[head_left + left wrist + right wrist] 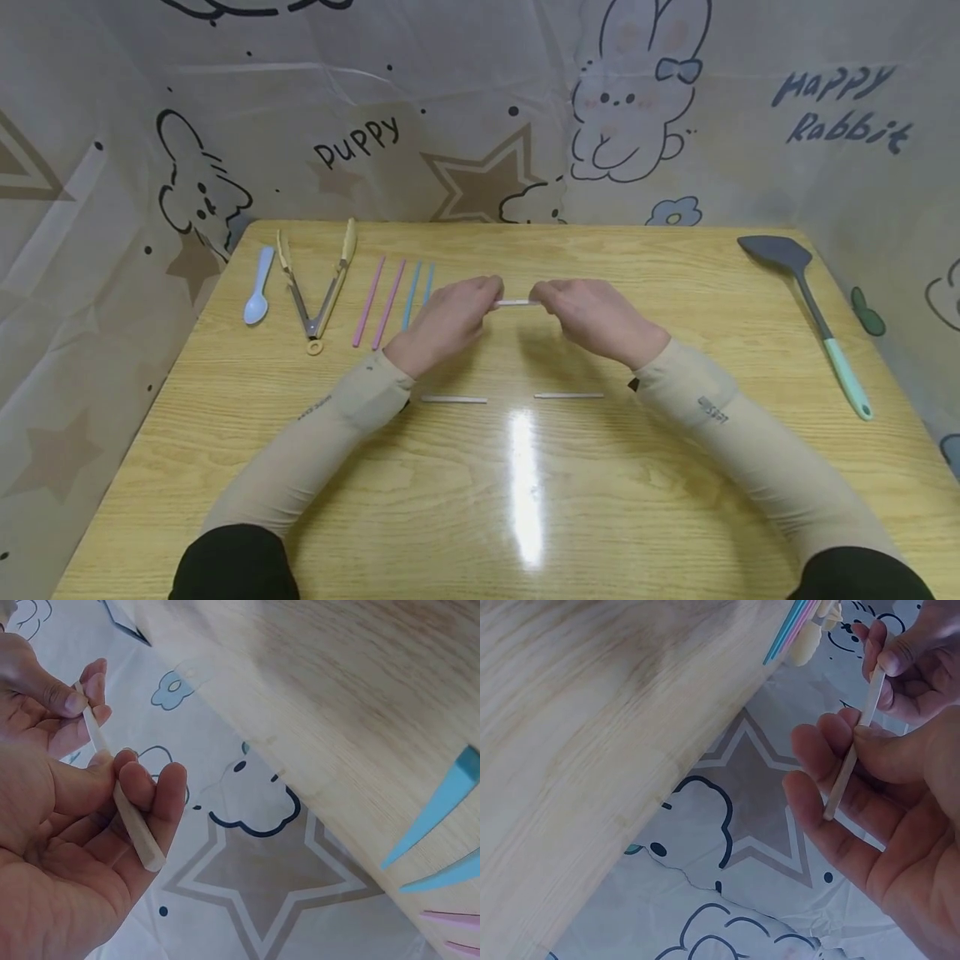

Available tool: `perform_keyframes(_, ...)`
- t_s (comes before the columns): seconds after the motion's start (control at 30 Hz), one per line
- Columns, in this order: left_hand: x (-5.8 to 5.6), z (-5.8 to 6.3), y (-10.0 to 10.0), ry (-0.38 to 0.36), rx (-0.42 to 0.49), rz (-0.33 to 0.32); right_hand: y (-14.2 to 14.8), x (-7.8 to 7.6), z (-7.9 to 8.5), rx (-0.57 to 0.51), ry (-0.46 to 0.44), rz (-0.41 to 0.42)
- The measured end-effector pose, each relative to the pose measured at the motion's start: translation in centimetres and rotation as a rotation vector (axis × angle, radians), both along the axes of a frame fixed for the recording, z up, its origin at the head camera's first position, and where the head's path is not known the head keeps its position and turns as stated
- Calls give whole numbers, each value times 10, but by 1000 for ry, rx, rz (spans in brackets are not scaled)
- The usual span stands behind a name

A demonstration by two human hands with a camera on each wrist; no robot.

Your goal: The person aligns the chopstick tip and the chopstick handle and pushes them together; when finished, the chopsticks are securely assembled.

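Both hands hold one slim white stick (517, 302) level above the far half of the table. My left hand (453, 315) pinches its left end between thumb and fingers; my right hand (596, 317) pinches the right end. In the left wrist view the white stick (135, 825) crosses the curled fingers of the left hand (82, 832). The right wrist view shows the stick (843, 780) under the thumb of the right hand (885, 795). Two more white sticks lie nearer me, a left one (453, 400) and a right one (568, 396).
At the left lie a light-blue spoon (257, 296), spread tongs (326, 310), two pink sticks, one pink stick (369, 302) leftmost, and two blue sticks, one blue stick (411, 296) partly by the left hand. A grey turner (806, 292) with a mint handle lies far right. Printed cloth (480, 100) hangs behind the table (375, 517).
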State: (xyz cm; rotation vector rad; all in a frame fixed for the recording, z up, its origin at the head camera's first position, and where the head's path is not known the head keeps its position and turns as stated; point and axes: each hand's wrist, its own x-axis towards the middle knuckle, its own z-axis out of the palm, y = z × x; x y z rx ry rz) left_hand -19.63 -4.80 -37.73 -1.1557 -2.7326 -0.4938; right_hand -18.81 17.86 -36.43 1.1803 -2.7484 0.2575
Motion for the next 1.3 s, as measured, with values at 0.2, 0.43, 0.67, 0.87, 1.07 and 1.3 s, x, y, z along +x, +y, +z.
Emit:
perform_keyframes(0.2, 1, 0, 1, -12, -10, 13, 0, -1, -2, -37, 14, 26)
perform_keyframes(0.43, 3, 1, 1, -20, -15, 41, 0, -2, -5, -83, -46, 30)
perform_keyframes(0.67, 4, 0, 3, -12, 15, 53, 0, -4, -4, -109, -48, 34)
perform_keyframes(0.87, 5, 0, 2, -6, -66, 54, -1, -5, -4, -65, -57, 45)
perform_keyframes(1.07, 9, 7, 4, 28, -240, 51, -2, -10, -2, 23, -17, 45)
perform_keyframes(1.3, 8, 6, 9, -96, -255, 100, -3, -15, -5, 40, 51, 77)
